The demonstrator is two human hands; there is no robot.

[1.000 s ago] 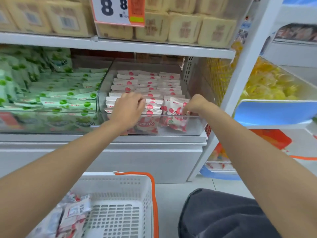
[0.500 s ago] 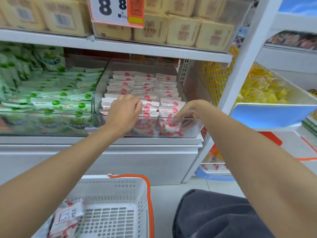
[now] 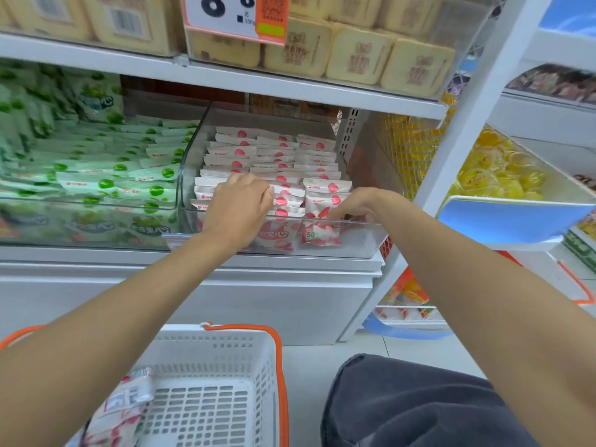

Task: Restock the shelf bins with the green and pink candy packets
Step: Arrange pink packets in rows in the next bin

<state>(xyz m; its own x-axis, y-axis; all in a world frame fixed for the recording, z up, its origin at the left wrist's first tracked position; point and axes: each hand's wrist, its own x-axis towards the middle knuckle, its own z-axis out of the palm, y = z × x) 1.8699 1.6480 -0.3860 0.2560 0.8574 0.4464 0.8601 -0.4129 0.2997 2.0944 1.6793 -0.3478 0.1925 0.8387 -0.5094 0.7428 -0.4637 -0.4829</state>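
Observation:
A clear bin (image 3: 361,243) on the middle shelf holds rows of pink candy packets (image 3: 271,153). My left hand (image 3: 237,208) rests on the front left rows with curled fingers pressing the packets back. My right hand (image 3: 354,206) reaches into the front right corner and pinches a pink packet (image 3: 319,227) standing behind the bin's front wall. To the left, another clear bin (image 3: 96,204) is full of green candy packets (image 3: 106,169). More pink packets (image 3: 119,411) lie in the white basket (image 3: 225,359) below.
The basket with orange handles stands on the floor in front of me, beside my dark-trousered knee (image 3: 412,404). Beige boxed goods (image 3: 354,56) and a price sign (image 3: 235,14) fill the shelf above. A tilted bin of yellow sweets (image 3: 496,169) lies to the right past a white upright.
My right hand has gone down into the bin's front right corner with the pink packet it held up a second ago. My left hand has stayed on the front rows.

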